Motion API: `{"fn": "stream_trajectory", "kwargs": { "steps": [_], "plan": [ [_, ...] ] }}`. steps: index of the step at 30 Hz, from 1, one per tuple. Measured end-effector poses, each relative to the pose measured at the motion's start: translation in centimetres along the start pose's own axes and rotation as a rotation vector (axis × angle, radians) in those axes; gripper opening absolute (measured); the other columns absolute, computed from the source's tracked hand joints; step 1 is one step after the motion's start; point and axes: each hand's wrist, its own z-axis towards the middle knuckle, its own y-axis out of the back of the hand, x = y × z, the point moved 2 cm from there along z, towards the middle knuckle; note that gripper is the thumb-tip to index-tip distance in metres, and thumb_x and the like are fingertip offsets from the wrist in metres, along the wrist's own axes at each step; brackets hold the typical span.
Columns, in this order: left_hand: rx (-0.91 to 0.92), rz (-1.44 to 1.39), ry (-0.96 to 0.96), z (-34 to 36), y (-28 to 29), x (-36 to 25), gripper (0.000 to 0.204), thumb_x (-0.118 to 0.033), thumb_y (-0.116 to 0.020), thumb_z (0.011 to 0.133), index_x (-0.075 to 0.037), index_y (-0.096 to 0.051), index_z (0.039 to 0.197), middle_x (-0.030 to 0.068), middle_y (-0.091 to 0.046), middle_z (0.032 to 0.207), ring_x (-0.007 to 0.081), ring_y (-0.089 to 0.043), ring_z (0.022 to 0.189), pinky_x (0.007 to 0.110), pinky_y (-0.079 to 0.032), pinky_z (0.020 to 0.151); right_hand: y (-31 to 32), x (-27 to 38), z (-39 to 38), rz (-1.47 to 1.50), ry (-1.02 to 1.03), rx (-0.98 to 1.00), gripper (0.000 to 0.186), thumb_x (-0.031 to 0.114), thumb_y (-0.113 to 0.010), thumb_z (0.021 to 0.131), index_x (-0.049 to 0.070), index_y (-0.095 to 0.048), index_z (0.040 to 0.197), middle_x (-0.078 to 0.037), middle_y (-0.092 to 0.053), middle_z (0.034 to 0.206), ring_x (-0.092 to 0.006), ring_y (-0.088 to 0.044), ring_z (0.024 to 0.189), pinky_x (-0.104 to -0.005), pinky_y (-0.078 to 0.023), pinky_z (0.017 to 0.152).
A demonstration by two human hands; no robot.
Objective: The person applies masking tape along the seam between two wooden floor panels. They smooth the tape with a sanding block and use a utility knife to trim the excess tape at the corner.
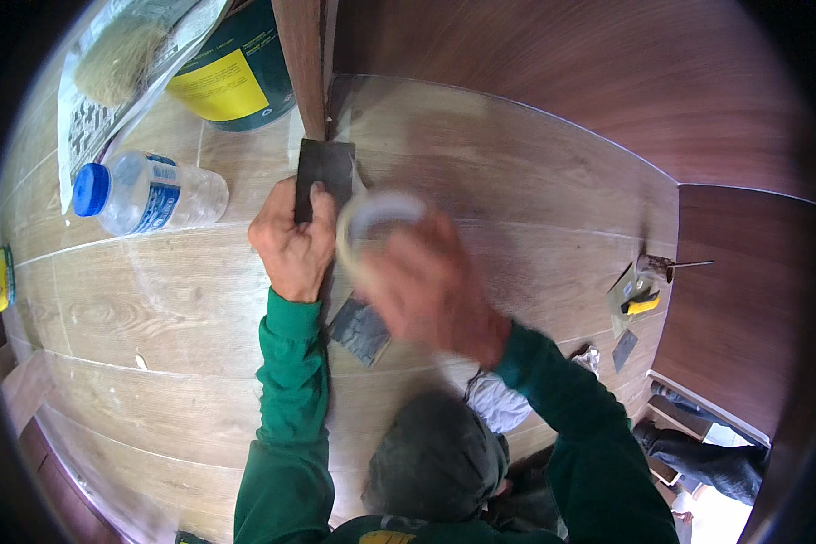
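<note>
Plastic bottle (180, 194) left of hands (295, 238)

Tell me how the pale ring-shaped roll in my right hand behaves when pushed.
The pale ring-shaped roll would likely wheel along on edge, given its circular outline. It's probably light for its size, with that hollow centre.

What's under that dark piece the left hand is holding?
Can't tell: the dark piece covers it. Around it, wood-look floor shows. The left hand's thumb lies on top; its other fingertips are hidden.
</note>
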Motion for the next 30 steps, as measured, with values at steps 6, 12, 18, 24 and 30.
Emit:
{"fn": "stream_trajectory", "kwargs": {
  "steps": [6, 12, 18, 24, 30],
  "plan": [
    [0.089, -0.079, 0.133, 0.4, 0.8, 1.2, 0.007, -0.003, -0.066, 0.082, 0.003, -0.068, 0.084, 0.0039, -0.065, 0.068, 0.0099, -0.051, 0.057, 0.026, -0.043, 0.054, 7.5, 2.8, -8.3, 0.107, -0.236, 0.037, 0.030, 0.007, -0.076, 0.071, 0.009, -0.067, 0.099, -0.006, -0.063, 0.093, -0.0269, -0.057, 0.084, -0.0446, -0.045, 0.081],
    [0.029, -0.777, 0.390, 2.6, 5.0, 3.8, 0.014, 0.003, -0.065, 0.069, 0.004, -0.071, 0.082, 0.0040, -0.068, 0.075, 0.0120, -0.059, 0.063, 0.024, -0.045, 0.064, 9.2, -2.7, -17.1, -0.381, -0.443, 0.101, 0.036, 0.018, -0.088, 0.069, 0.007, -0.067, 0.097, -0.011, -0.063, 0.091, -0.0304, -0.060, 0.089, -0.0426, -0.048, 0.078],
    [0.084, -0.940, 0.424, 2.4, 6.5, 4.8, 0.027, -0.007, -0.061, 0.064, 0.006, -0.068, 0.087, 0.0069, -0.067, 0.077, 0.0149, -0.058, 0.064, 0.026, -0.046, 0.065, 6.6, -0.1, -11.1, -0.296, -0.399, -0.011, 0.037, 0.021, -0.081, 0.078, 0.006, -0.068, 0.109, -0.014, -0.063, 0.105, -0.0325, -0.061, 0.095, -0.0460, -0.049, 0.084],
    [0.161, -0.923, 0.431, 2.5, 4.7, 4.2, 0.028, -0.007, -0.062, 0.064, 0.006, -0.068, 0.088, 0.0065, -0.067, 0.078, 0.0146, -0.058, 0.066, 0.025, -0.046, 0.068, -4.7, -3.9, 1.5, -0.158, -0.370, -0.038, 0.053, 0.027, -0.067, 0.088, 0.007, -0.055, 0.136, -0.020, -0.048, 0.137, -0.0376, -0.046, 0.127, -0.0515, -0.037, 0.106],
    [0.130, -0.948, 0.466, 1.9, 4.2, 4.6, 0.033, -0.005, -0.063, 0.066, 0.008, -0.069, 0.095, 0.0101, -0.069, 0.082, 0.0195, -0.064, 0.073, 0.028, -0.049, 0.074, -6.5, -5.6, 0.1, -0.431, -0.463, -0.026, 0.055, 0.037, -0.061, 0.091, 0.004, -0.056, 0.135, -0.023, -0.046, 0.139, -0.0416, -0.041, 0.130, -0.0561, -0.033, 0.108]
  ]
}}
